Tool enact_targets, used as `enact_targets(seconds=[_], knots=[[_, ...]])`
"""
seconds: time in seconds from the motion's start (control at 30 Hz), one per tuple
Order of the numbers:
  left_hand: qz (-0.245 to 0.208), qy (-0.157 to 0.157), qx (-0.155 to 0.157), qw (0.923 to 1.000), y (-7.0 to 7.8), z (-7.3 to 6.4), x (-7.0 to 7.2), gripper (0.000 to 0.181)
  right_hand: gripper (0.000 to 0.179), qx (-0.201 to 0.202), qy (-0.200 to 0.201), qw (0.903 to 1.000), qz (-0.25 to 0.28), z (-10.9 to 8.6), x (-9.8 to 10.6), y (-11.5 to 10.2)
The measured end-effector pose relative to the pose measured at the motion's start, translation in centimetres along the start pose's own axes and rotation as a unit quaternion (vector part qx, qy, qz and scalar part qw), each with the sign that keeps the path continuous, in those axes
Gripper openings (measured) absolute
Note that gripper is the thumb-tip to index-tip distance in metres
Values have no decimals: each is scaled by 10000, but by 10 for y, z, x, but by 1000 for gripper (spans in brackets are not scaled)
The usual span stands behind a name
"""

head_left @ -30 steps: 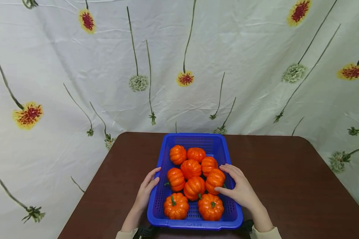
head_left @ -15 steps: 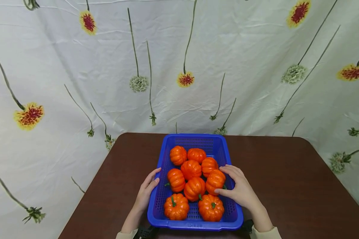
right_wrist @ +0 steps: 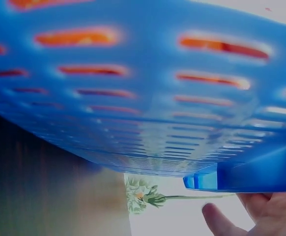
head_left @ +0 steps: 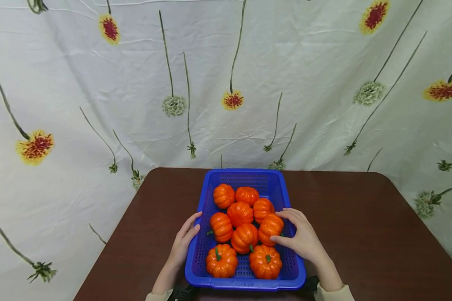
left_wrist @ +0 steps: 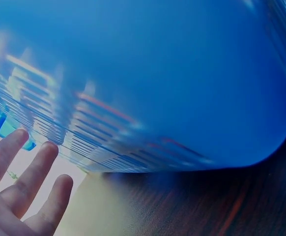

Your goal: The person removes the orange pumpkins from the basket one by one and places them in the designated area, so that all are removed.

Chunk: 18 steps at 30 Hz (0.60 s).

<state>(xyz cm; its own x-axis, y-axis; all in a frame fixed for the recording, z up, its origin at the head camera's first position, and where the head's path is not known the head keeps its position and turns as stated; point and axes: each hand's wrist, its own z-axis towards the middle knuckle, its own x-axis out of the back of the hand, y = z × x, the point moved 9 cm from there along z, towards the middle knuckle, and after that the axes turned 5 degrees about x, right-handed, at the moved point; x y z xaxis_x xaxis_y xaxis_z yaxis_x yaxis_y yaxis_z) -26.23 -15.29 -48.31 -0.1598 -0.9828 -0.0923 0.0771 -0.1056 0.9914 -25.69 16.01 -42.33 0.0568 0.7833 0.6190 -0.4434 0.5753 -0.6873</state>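
A blue perforated plastic basket (head_left: 245, 283) stands on the table with several small orange pumpkins (head_left: 245, 238) inside. In the head view, my left hand (head_left: 181, 244) rests its fingertips and thumb on the basket's left rim. The left wrist view shows its loosely extended fingers (left_wrist: 20, 191) beside the basket wall. My right hand (head_left: 301, 238) reaches over the right rim; its thumb and fingers bracket the pumpkin at the right side (head_left: 270, 229). In the right wrist view, part of that hand (right_wrist: 246, 219) appears beyond the rim, and the pumpkin grip is hidden.
The dark brown table (head_left: 354, 225) extends on both sides of the basket. Behind it hangs a white cloth (head_left: 316, 104) printed with flowers. Orange shows through the slots in the basket's side wall (right_wrist: 153, 113).
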Motion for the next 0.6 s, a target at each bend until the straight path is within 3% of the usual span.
enact_targets(seconds=[0.27,0.47,0.6], knots=[[-5,8,14,10000,1,-1,0,43,60,88,280,9994,179,2,5,-3],[-53,-30,29,10000,0,-1,-1,43,58,-108,580,9948,828,-1,13,-3],[-20,-19,38,10000,0,-1,-1,43,57,11,803,9890,1239,-2,19,-5]])
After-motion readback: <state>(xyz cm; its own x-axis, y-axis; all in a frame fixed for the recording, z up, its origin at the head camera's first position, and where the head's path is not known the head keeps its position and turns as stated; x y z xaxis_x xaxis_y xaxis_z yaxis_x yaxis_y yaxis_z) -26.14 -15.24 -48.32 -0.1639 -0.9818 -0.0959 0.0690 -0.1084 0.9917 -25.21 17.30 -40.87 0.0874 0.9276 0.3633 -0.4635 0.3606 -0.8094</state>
